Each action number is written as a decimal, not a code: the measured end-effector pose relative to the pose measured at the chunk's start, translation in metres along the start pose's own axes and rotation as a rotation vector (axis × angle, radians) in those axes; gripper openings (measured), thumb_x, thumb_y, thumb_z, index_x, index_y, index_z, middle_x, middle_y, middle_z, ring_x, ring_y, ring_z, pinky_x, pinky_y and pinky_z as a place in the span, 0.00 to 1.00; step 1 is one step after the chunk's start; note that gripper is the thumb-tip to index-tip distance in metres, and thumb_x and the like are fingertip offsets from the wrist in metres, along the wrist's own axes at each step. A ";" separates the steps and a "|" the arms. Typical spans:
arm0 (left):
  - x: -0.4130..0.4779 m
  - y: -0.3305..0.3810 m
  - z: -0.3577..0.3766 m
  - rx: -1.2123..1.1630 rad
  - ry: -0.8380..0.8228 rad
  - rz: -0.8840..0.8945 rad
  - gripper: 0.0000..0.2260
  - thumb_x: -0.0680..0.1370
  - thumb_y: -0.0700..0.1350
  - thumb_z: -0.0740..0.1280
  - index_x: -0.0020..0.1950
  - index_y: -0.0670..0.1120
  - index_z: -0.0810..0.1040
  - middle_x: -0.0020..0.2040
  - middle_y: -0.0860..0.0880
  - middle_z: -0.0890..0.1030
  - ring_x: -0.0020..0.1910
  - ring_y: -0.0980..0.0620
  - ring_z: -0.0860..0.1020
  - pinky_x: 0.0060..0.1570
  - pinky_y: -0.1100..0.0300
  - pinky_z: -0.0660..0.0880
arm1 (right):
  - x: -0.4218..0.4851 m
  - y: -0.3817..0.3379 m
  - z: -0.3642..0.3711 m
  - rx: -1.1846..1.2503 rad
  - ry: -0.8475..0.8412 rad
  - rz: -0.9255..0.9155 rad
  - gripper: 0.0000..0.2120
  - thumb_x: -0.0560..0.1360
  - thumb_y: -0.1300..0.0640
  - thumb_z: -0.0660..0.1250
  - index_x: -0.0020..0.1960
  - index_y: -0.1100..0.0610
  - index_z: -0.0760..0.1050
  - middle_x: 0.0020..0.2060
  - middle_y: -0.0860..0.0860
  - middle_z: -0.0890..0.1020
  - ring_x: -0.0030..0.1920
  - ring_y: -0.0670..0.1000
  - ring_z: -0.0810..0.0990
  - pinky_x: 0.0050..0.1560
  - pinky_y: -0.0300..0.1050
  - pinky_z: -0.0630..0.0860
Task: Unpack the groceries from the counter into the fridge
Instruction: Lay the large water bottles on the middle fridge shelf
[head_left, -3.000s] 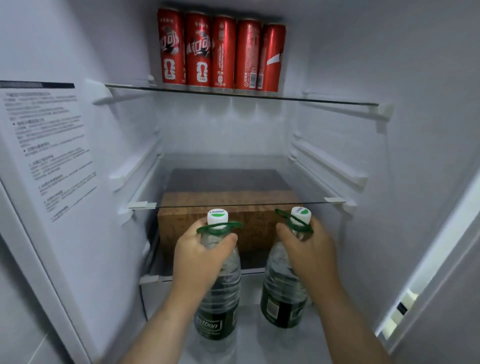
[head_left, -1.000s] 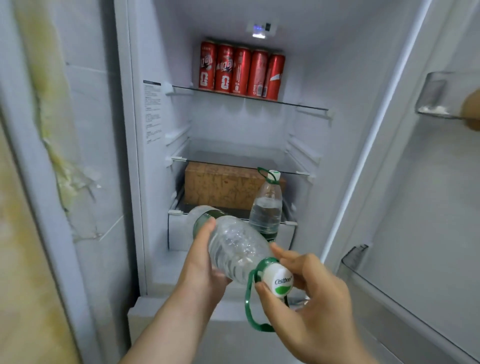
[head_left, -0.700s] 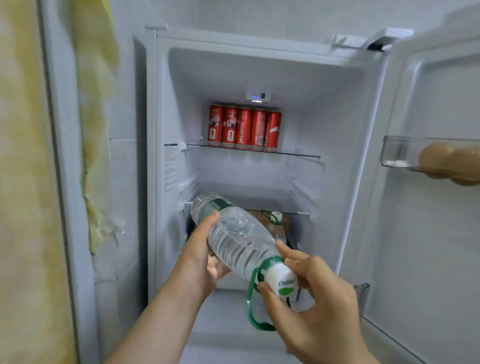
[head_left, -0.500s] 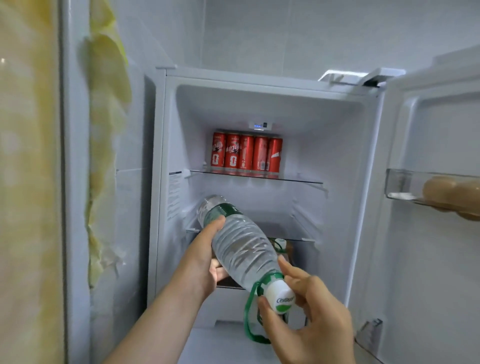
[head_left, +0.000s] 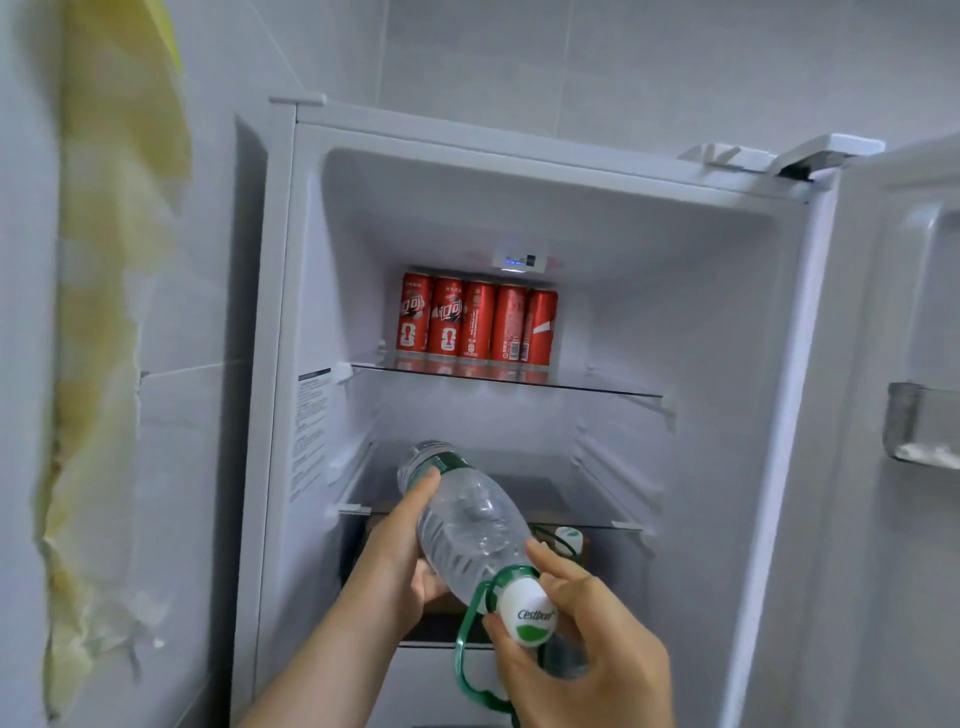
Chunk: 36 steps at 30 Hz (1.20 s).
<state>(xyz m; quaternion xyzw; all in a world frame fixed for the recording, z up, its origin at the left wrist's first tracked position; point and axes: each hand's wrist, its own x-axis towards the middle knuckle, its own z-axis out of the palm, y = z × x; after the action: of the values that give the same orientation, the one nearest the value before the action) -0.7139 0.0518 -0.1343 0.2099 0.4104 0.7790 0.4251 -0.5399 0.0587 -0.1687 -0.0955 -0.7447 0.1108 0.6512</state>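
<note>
We hold bottle (head_left: 467, 525) sideways before open fridge (head_left: 291, 312), base inward: left hand (head_left: 395, 566) wrapped round body, right hand (head_left: 587, 654) pinching cap end. Risk, we judge: laid flat on glass shelf (head_left: 597, 525), it rolls out; dangling loop (head_left: 460, 660) snags.

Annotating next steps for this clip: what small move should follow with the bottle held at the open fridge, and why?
Probably ease the water bottle forward, base first, onto the middle glass shelf: the left hand and right hand hold it tilted, base aimed into that gap, while red cans stand on the top shelf.
</note>
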 end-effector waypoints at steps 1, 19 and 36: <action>0.007 0.000 -0.003 -0.002 0.000 0.011 0.34 0.63 0.61 0.74 0.62 0.42 0.79 0.53 0.37 0.83 0.51 0.36 0.83 0.54 0.39 0.78 | 0.001 0.003 0.006 -0.009 0.002 0.016 0.19 0.58 0.60 0.82 0.47 0.56 0.82 0.59 0.40 0.82 0.57 0.45 0.83 0.47 0.49 0.84; -0.008 -0.010 -0.052 0.320 0.074 0.443 0.20 0.68 0.57 0.75 0.59 0.64 0.78 0.60 0.55 0.82 0.58 0.54 0.81 0.58 0.52 0.76 | 0.019 0.062 0.083 0.419 -0.306 0.366 0.10 0.70 0.45 0.69 0.49 0.43 0.84 0.60 0.41 0.80 0.64 0.42 0.77 0.63 0.49 0.76; -0.012 -0.006 -0.069 1.182 0.279 0.666 0.31 0.76 0.55 0.68 0.63 0.78 0.49 0.69 0.76 0.44 0.73 0.67 0.50 0.74 0.60 0.51 | 0.110 0.115 0.155 0.331 -0.954 0.421 0.33 0.74 0.35 0.66 0.75 0.43 0.61 0.68 0.41 0.72 0.68 0.45 0.71 0.67 0.47 0.70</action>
<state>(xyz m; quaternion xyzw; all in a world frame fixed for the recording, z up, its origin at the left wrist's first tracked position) -0.7512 0.0113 -0.1785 0.4190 0.7306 0.5333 -0.0789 -0.7090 0.1937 -0.1170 -0.0778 -0.8948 0.3856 0.2111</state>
